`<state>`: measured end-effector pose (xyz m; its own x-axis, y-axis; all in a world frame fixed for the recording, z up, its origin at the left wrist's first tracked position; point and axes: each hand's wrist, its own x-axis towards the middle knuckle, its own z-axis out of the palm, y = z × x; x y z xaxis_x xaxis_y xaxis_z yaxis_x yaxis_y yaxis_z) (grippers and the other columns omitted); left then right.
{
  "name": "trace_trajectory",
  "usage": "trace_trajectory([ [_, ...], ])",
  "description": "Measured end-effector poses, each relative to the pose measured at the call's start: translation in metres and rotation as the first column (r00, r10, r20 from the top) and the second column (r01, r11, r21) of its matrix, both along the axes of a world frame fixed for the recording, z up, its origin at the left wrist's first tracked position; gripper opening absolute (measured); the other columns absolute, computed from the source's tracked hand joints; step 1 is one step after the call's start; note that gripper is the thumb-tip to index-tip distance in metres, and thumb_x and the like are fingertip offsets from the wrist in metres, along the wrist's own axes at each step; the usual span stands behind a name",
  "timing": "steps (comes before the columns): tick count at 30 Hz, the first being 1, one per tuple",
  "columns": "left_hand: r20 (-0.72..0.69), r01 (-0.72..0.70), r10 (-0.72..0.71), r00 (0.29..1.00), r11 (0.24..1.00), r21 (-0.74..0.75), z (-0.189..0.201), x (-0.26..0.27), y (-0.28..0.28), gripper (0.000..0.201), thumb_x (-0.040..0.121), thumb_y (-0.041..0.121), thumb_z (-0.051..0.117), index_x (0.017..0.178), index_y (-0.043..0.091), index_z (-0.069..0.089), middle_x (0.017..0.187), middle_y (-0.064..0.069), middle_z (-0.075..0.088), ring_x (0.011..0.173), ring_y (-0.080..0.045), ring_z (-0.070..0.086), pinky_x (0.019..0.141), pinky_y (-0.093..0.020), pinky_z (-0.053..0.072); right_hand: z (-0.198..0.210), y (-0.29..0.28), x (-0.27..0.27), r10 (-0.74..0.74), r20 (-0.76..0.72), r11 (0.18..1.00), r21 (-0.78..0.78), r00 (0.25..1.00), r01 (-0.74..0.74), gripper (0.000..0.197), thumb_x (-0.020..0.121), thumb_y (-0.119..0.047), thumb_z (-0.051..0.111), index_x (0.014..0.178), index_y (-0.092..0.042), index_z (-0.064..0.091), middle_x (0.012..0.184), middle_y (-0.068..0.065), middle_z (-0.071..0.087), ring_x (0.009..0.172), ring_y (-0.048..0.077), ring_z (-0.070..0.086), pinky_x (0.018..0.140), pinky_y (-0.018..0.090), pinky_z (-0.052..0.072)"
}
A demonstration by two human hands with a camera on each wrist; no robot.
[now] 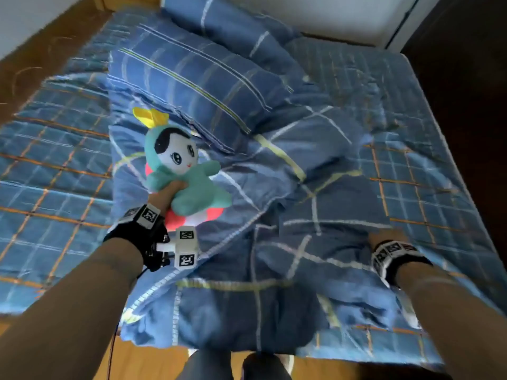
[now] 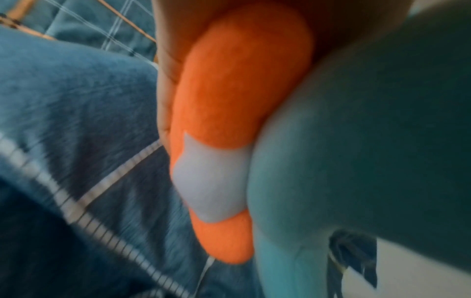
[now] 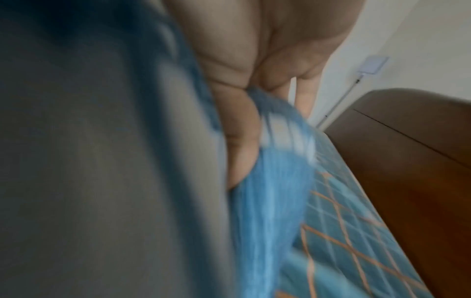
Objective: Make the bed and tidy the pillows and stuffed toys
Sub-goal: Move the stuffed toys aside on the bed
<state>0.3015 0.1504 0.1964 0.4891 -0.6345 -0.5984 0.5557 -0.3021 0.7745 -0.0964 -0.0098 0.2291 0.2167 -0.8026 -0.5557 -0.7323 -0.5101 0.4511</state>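
Note:
A teal stuffed doll (image 1: 189, 171) with a white face and yellow leaves on its head is lifted over the crumpled blue duvet (image 1: 274, 242). My left hand (image 1: 171, 192) grips it by the body, together with an orange and white plush piece (image 2: 237, 100) pressed behind it. At the right, my right hand (image 1: 384, 237) grips a fold of the duvet (image 3: 275, 181); its fingers are partly buried in the cloth. Two blue striped pillows (image 1: 192, 86) (image 1: 233, 26) lie askew toward the head of the bed.
The bed carries a blue checked sheet (image 1: 49, 165) with orange lines. A wooden floor (image 1: 41, 50) runs along the left, and a dark wooden cabinet (image 3: 407, 161) stands close to the right bed edge. My legs (image 1: 233, 363) are at the foot of the bed.

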Motion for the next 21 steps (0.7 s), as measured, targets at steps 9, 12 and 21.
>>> trace_trajectory([
  [9, 0.052, 0.224, -0.235, 0.971, 0.962, 0.155, -0.034, -0.133, -0.043, 0.076, 0.060, 0.045, 0.071, 0.124, 0.007, 0.056, 0.114, -0.011, 0.062, 0.105, -0.029, 0.060, 0.101, -0.048, 0.046, -0.029, 0.029, -0.025, -0.256, 0.517, 0.893, 0.450, 0.817, -0.005, 0.037, 0.088, -0.022, 0.061, 0.122, -0.008, 0.057, 0.131, 0.012, 0.055, 0.123, 0.027, 0.051, 0.104, 0.031, 0.038],
  [12, 0.045, 0.263, -0.273, 0.961, 0.952, 0.158, -0.070, -0.155, -0.044, 0.088, 0.050, 0.041, 0.080, 0.127, 0.009, 0.054, 0.125, -0.013, 0.062, 0.117, -0.031, 0.058, 0.104, -0.049, 0.043, -0.073, 0.059, -0.013, -0.190, 0.488, 0.817, 0.560, 0.852, -0.139, 0.046, 0.085, -0.029, 0.064, 0.128, -0.016, 0.054, 0.140, 0.010, 0.046, 0.130, 0.028, 0.042, 0.111, 0.039, 0.032],
  [21, 0.030, 0.217, -0.244, 0.969, 0.907, 0.361, -0.146, -0.219, -0.021, 0.071, 0.063, 0.029, 0.077, 0.126, 0.006, 0.054, 0.125, -0.017, 0.061, 0.111, -0.032, 0.061, 0.092, -0.045, 0.050, -0.152, 0.085, -0.066, -0.062, 0.323, 0.950, 0.310, 0.944, -0.043, 0.079, 0.073, -0.075, 0.046, 0.141, -0.038, 0.029, 0.151, 0.006, 0.013, 0.140, 0.033, 0.011, 0.104, 0.068, 0.012],
])
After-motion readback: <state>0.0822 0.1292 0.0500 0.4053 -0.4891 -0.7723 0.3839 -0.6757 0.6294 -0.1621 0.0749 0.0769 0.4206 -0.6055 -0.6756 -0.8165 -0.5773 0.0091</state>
